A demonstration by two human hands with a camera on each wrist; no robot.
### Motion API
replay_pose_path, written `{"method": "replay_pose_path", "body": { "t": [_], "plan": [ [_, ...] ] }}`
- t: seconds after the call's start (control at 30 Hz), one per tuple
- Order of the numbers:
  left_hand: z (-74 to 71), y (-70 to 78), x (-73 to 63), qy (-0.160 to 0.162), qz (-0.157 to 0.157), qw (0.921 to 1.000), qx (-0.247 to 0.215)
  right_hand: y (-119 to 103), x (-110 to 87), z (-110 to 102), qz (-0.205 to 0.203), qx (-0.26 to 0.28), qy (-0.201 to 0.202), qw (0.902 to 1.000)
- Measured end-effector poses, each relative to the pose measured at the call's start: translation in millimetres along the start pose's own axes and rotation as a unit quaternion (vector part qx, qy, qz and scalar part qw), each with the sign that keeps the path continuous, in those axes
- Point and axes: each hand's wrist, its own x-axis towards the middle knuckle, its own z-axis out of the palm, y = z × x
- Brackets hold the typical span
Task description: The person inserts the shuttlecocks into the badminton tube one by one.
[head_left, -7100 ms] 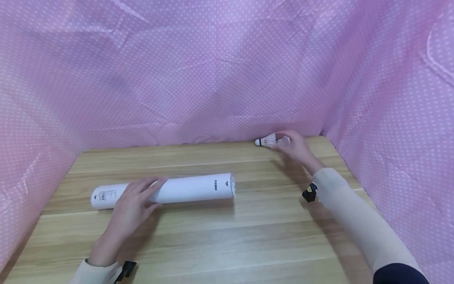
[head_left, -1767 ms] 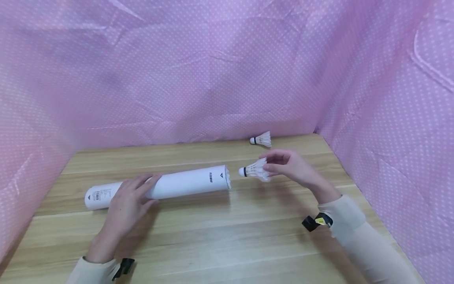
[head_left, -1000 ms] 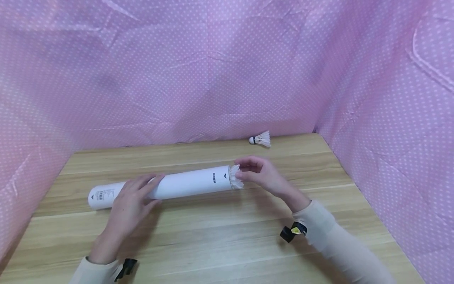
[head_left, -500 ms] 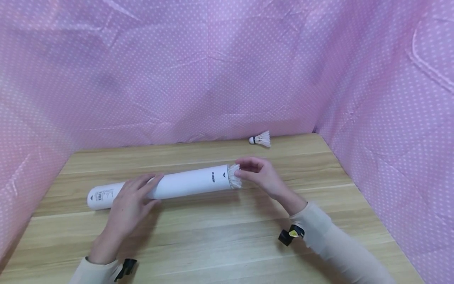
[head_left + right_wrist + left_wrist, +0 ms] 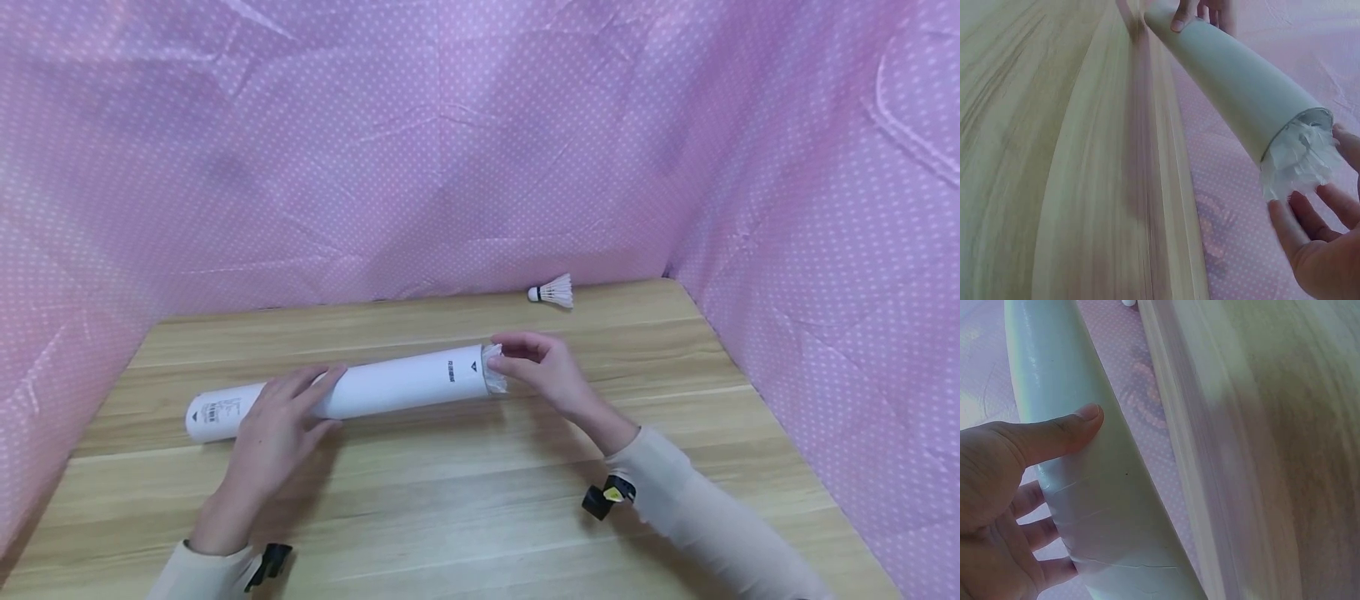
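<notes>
My left hand [image 5: 273,429] grips a white shuttlecock tube [image 5: 408,383] with its thumb on the near side and fingers over the far side. The tube lies slanted, its right end slightly raised off the table. In the right wrist view white feathers [image 5: 1300,159] of a shuttlecock stick out of the tube's mouth. Around those feathers my right hand [image 5: 543,371] holds on with thumb and fingertips. The cork of that shuttlecock is hidden inside the tube. A second shuttlecock [image 5: 553,292] lies on its side at the table's back edge, cork to the left.
The wooden table [image 5: 465,517] reaches under both arms. Pink polka-dot cloth [image 5: 420,167] hangs right behind it and along the sides. Each wrist carries a small black camera.
My right hand has brought a shuttlecock from the back of the table to the tube's mouth. Its feathers now sit slightly deeper than a second ago. My left hand keeps its grip.
</notes>
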Motion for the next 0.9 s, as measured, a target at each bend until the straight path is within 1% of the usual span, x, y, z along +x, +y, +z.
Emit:
{"method": "replay_pose_path", "body": {
  "t": [0.1, 0.2, 0.3, 0.4, 0.57, 0.7, 0.9],
  "plan": [
    [-0.1, -0.2, 0.2, 0.000, -0.002, 1.0000, 0.000, 3.9, -0.7, -4.6, -0.012, 0.013, -0.014, 0.9997],
    [-1.0, -0.5, 0.1, 0.001, -0.004, 1.0000, 0.000, 6.6, -2.4, -10.2, -0.025, 0.041, -0.041, 0.9980],
    [-1.7, -1.0, -0.1, 0.001, -0.003, 1.0000, -0.001, 7.0, -4.0, -13.9, -0.027, 0.062, -0.069, 0.9954],
    [-1.8, -1.6, 0.0, 0.001, -0.002, 1.0000, -0.003, 7.3, -3.8, -15.4, -0.023, 0.064, -0.079, 0.9946],
    [-1.6, -1.5, 0.4, 0.000, 0.000, 1.0000, -0.005, 6.3, -3.4, -15.8, -0.019, 0.049, -0.070, 0.9962],
    [-2.0, -0.8, 0.8, 0.000, -0.002, 1.0000, -0.004, 4.6, -3.6, -15.8, -0.006, 0.034, -0.058, 0.9978],
    [-2.0, -0.8, 1.3, 0.003, 0.003, 1.0000, -0.004, 1.9, -4.3, -14.6, 0.012, 0.036, -0.056, 0.9977]
  ]
}}
